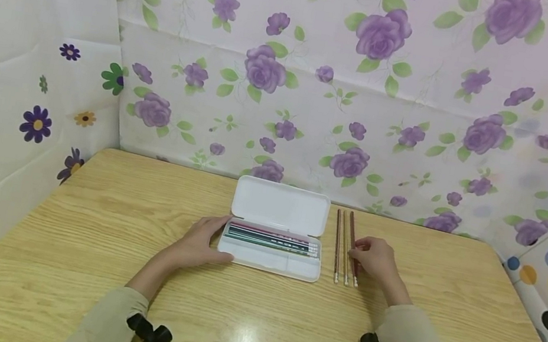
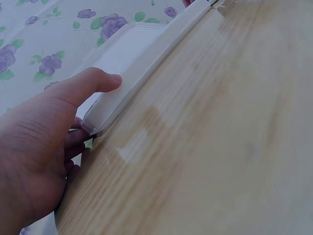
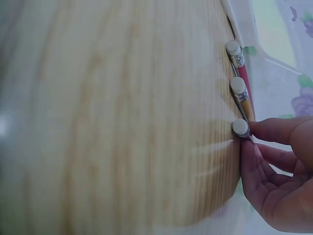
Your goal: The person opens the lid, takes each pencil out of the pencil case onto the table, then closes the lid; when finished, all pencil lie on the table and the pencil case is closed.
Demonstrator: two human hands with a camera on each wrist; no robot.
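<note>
The right hand (image 1: 375, 260) is pinching the rightmost pencil (image 1: 353, 226) between thumb and fingers, and the left hand (image 1: 199, 241) is gripping the left end of the white pencil case (image 1: 255, 256). That pencil is lying on the wooden table (image 1: 139, 203), right of the case, beside a yellow pencil (image 1: 345, 248) and a reddish-brown pencil (image 1: 337, 247). Several more pencils (image 1: 271, 239) are lying inside the case, its lid (image 1: 280, 207) standing open behind.

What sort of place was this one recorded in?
Likely a tabletop set-up screened off for recording: a wood-grain table, a creased rose-print sheet behind it, and a daisy-print sheet along the left side.
</note>
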